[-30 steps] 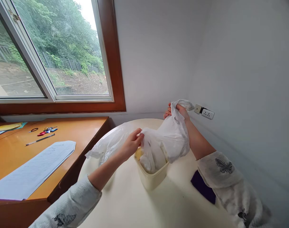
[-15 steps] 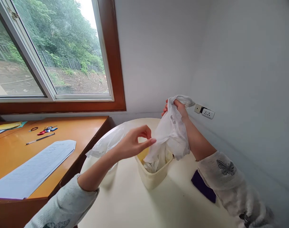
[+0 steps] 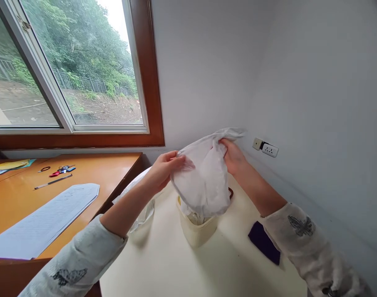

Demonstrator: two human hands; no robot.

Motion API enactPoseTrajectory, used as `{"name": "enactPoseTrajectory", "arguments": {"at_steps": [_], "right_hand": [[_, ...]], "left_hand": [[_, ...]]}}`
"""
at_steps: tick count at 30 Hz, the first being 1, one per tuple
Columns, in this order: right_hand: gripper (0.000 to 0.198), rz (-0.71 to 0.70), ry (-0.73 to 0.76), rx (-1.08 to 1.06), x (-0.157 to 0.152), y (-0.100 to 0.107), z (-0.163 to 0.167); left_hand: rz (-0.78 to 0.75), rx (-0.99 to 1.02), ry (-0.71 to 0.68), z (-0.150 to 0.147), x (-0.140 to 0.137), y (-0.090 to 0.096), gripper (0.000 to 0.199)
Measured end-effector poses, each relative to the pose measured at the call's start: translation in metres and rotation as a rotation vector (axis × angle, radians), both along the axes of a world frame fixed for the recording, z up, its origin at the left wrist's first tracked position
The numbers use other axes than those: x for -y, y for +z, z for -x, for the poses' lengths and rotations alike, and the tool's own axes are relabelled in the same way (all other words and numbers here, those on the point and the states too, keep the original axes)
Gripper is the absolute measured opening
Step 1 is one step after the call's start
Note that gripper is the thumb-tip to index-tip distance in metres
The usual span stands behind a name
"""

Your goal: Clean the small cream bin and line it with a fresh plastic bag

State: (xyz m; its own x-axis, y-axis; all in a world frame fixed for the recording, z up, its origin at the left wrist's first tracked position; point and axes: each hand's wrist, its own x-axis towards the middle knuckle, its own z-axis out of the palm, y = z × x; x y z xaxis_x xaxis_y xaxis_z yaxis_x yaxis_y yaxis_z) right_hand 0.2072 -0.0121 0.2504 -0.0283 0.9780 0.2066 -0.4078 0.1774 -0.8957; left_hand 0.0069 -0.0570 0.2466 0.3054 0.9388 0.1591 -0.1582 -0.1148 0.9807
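A thin white plastic bag (image 3: 207,177) is stretched between my hands above a cream plastic bin (image 3: 197,233). My left hand (image 3: 165,169) pinches the bag's left edge between thumb and fingers. On the other side, my right hand (image 3: 233,156) is closed around its gathered upper part, and a loose end sticks out to the right. The bag's lower part hangs over the bin's opening and hides most of it. More crumpled white plastic shows inside the bin. Another clear plastic bag (image 3: 143,216) lies on the round cream table, partly behind my left forearm.
The round table (image 3: 163,264) also bears a dark purple cloth-like piece (image 3: 264,243) at the right. Left of it, a wooden desk (image 3: 114,169) holds papers (image 3: 52,218), a pen (image 3: 53,181) and keys (image 3: 64,169). A wall socket (image 3: 269,149) is at the right, a window at the left.
My left hand has moved up and taken hold of the white bag's edge. The bag is now spread wider between both hands. My right hand has stayed near its place, gripping the bag.
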Motion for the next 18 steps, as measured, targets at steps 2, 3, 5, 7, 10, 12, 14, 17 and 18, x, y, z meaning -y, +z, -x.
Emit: {"name": "enactPoseTrajectory", "arguments": {"at_steps": [2, 3, 5, 7, 10, 12, 14, 17, 18], "right_hand": [[0.024, 0.021, 0.131, 0.003, 0.006, -0.001, -0.014], [0.033, 0.029, 0.217, 0.003, 0.011, -0.001, -0.018], [0.048, 0.019, 0.362, 0.039, 0.027, -0.003, -0.021], [0.053, -0.002, 0.432, 0.114, 0.044, -0.005, -0.018], [0.057, -0.036, 0.351, 0.251, 0.063, -0.009, -0.011], [0.045, -0.056, 0.189, 0.342, 0.064, -0.014, -0.011], [0.02, -0.035, 0.011, 0.448, 0.055, -0.019, -0.019], [0.005, 0.034, -0.232, 0.607, 0.034, -0.027, -0.044], [0.007, 0.044, -0.298, 0.649, 0.028, -0.029, -0.054]], "left_hand": [[0.071, 0.073, 0.04, 0.007, 0.0, 0.008, 0.014], [0.093, 0.101, 0.059, 0.009, 0.0, 0.012, 0.011], [0.125, 0.142, 0.089, 0.009, 0.002, 0.017, 0.01], [0.14, 0.173, 0.1, 0.005, 0.005, 0.019, 0.012], [0.146, 0.228, 0.083, -0.002, 0.008, 0.021, 0.016], [0.148, 0.273, 0.072, -0.003, 0.009, 0.024, 0.017], [0.151, 0.313, 0.085, -0.001, 0.007, 0.028, 0.018], [0.158, 0.357, 0.145, 0.009, 0.001, 0.035, 0.019], [0.158, 0.368, 0.163, 0.014, -0.001, 0.037, 0.02]]}}
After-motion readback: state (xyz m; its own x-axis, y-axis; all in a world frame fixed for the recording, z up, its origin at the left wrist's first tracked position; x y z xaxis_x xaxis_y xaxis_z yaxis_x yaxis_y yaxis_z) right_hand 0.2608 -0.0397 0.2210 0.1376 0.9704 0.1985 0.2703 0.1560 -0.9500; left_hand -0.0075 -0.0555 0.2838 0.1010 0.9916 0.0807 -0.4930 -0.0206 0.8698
